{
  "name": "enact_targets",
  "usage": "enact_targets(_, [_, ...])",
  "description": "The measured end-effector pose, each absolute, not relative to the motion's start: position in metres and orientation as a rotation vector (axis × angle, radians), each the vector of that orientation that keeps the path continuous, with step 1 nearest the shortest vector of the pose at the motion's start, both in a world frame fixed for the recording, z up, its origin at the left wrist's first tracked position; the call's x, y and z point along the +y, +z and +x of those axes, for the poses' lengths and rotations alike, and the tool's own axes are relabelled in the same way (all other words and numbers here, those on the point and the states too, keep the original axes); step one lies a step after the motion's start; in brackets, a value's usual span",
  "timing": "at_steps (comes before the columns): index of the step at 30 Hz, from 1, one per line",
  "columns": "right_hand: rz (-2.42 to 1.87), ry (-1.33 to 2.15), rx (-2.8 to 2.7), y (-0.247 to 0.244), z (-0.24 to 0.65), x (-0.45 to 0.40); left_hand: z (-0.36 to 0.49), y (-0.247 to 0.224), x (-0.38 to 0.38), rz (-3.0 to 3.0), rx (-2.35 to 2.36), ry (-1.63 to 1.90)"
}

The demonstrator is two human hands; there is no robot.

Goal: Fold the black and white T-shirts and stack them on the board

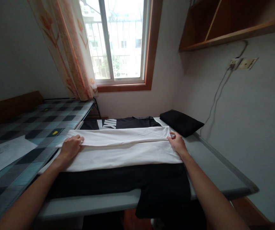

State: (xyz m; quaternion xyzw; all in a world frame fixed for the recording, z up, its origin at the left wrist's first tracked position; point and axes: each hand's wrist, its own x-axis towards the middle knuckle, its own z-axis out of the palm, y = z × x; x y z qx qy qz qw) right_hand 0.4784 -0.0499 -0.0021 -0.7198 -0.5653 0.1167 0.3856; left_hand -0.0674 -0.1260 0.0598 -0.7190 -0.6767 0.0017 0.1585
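Note:
A white garment (125, 155) lies in a long strip across the table, its far part folded over toward me. My left hand (71, 147) is closed on the fold's left end, with the fingers curled over the cloth. At the right end, my right hand (177, 142) pinches the fold's corner between thumb and fingers. Beneath the white cloth is a black garment (161, 185), part of it hanging over the table's near edge. Its far part shows white lettering (110, 123).
A folded black cloth (182, 122) rests at the table's (214, 166) back right. On the left stands a bed with a checkered cover (63, 111) and a paper sheet (8, 153). Behind are a window (125, 48) and curtain (72, 48); a cable (215, 95) hangs at right.

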Motion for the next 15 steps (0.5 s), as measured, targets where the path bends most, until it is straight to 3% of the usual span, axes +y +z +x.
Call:
enact_targets(5, [-1.788, 0.261, -1.404, 0.004, 0.475, -0.054, -0.120, 0.061, -0.147, -1.870, -2.089, -0.061])
enact_targets(15, [-1.694, 0.206, -1.336, 0.007, 0.476, -0.056, -0.125, 0.052, -0.155, -1.931, -2.051, -0.098])
